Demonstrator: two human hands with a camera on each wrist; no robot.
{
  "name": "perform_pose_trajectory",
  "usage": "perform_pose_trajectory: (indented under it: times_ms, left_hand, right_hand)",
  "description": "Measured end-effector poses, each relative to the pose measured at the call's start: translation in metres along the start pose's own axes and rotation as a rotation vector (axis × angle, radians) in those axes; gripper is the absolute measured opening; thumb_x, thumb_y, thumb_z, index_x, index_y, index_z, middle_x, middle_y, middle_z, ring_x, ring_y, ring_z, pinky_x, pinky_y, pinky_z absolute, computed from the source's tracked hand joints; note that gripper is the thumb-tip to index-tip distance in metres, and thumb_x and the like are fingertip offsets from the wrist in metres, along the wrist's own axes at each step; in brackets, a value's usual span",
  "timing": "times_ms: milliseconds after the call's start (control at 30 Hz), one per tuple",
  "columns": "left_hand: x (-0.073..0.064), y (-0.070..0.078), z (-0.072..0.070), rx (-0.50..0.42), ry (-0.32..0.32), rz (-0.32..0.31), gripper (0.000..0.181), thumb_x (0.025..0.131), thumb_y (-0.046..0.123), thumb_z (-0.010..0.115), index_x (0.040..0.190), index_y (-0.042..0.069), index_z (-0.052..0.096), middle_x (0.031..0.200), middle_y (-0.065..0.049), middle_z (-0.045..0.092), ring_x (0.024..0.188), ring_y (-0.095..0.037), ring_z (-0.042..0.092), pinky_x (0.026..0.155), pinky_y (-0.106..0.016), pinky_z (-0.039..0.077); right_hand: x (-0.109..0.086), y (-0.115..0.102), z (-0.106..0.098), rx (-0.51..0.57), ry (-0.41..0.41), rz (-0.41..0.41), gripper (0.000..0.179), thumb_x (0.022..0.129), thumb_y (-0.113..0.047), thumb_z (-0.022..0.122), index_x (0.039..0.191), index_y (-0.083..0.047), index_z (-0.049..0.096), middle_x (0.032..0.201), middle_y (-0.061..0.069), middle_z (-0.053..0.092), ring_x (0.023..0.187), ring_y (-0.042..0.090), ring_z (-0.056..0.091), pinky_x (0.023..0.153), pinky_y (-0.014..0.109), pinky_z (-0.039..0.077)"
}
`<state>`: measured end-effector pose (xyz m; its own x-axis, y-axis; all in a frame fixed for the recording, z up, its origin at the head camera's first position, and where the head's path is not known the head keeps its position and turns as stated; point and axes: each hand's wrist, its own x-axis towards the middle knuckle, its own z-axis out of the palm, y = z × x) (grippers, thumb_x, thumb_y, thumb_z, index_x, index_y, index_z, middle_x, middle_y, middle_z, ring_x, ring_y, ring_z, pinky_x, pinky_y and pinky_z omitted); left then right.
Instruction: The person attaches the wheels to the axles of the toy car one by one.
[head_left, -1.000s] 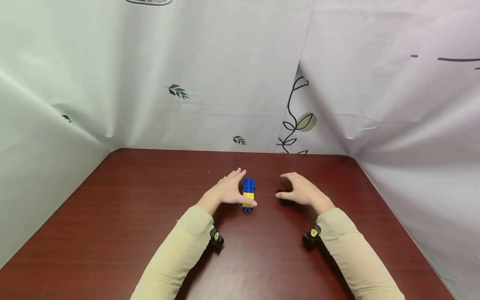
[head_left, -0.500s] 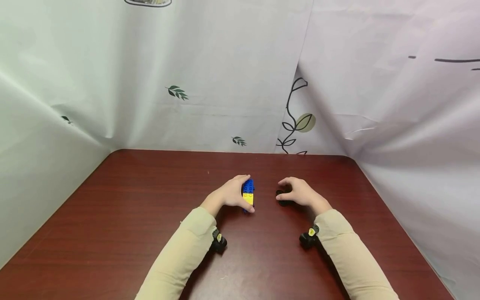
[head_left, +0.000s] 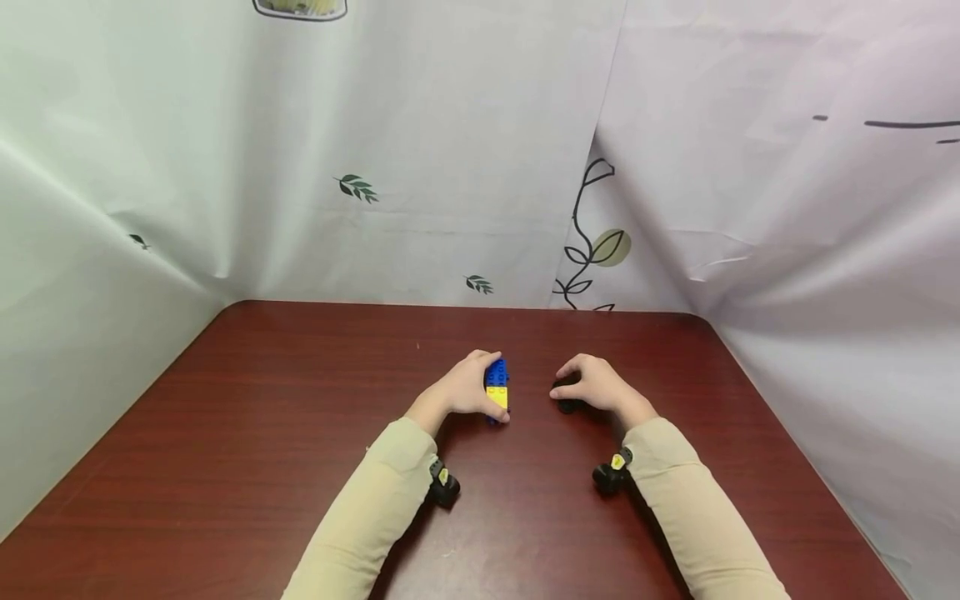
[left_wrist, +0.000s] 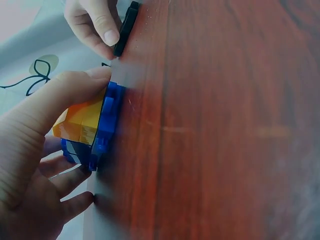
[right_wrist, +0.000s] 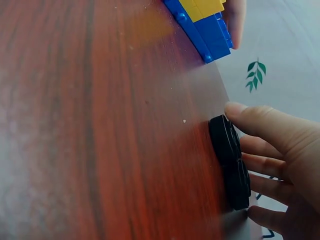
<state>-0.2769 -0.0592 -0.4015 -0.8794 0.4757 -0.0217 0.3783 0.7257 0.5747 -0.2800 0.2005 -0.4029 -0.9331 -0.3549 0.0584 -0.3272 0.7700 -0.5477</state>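
A blue and yellow toy building-brick vehicle body [head_left: 497,395] stands on the table with blue studs showing along its top. My left hand [head_left: 460,388] grips it from the left, thumb at the near end and fingertips at the far end. The left wrist view shows the thumb against the yellow bricks [left_wrist: 85,120], other fingers spread behind. To the right, my right hand [head_left: 600,387] holds black toy wheels [right_wrist: 226,142] lying flat side by side on the table. Its thumb touches one wheel's edge, and the other fingers curve behind the wheels. Part of the wheels is hidden by the hand in the head view.
The dark red wooden table [head_left: 315,367] stretches around both hands, with a gap between the bricks and the wheels. White patterned cloth [head_left: 450,150] hangs behind it and at both sides. A small black camera [head_left: 444,490] sits at each wrist.
My left hand has come in around the bricks, its thumb and fingertips drawing closer to their ends. The right hand has curled slightly more around the wheels, which have barely moved.
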Motion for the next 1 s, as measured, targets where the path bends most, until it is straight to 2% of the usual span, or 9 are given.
perform_pose_trajectory:
  times_ms: [267, 567, 800, 1000]
  left_hand:
    - [0.0, -0.001, -0.003, 0.002, 0.03, -0.003, 0.107, 0.063, 0.043, 0.085, 0.147, 0.006, 0.031, 0.145, -0.013, 0.036, 0.12, -0.027, 0.047, 0.1, -0.04, 0.045]
    - [0.0, -0.003, -0.004, -0.027, 0.049, -0.012, 0.109, 0.06, 0.045, 0.086, 0.148, 0.013, 0.03, 0.143, -0.011, 0.037, 0.117, -0.025, 0.048, 0.1, -0.041, 0.045]
    - [-0.001, -0.006, -0.002, -0.069, 0.078, -0.027, 0.108, 0.061, 0.048, 0.085, 0.148, 0.014, 0.031, 0.14, -0.011, 0.04, 0.115, -0.024, 0.048, 0.097, -0.041, 0.047]
    - [0.001, -0.011, 0.004, -0.123, 0.107, -0.023, 0.109, 0.062, 0.05, 0.083, 0.149, 0.014, 0.029, 0.142, -0.012, 0.039, 0.117, -0.025, 0.047, 0.098, -0.042, 0.047]
  right_hand:
    - [0.006, -0.001, 0.001, -0.004, 0.005, 0.004, 0.033, 0.076, -0.031, 0.077, 0.098, -0.007, 0.07, 0.099, 0.007, 0.065, 0.101, 0.026, 0.058, 0.09, 0.043, 0.048]
    - [0.01, -0.003, 0.0, -0.056, 0.022, -0.014, 0.025, 0.074, -0.027, 0.078, 0.089, -0.007, 0.071, 0.094, 0.008, 0.065, 0.095, 0.026, 0.06, 0.086, 0.042, 0.049]
    - [0.012, -0.005, 0.005, 0.003, 0.03, -0.016, 0.026, 0.078, -0.026, 0.076, 0.093, -0.006, 0.071, 0.097, 0.009, 0.065, 0.094, 0.024, 0.059, 0.085, 0.042, 0.05]
    - [0.015, -0.008, 0.01, 0.08, 0.074, 0.007, 0.028, 0.08, -0.026, 0.074, 0.099, -0.007, 0.07, 0.101, 0.01, 0.066, 0.092, 0.023, 0.059, 0.082, 0.041, 0.05]
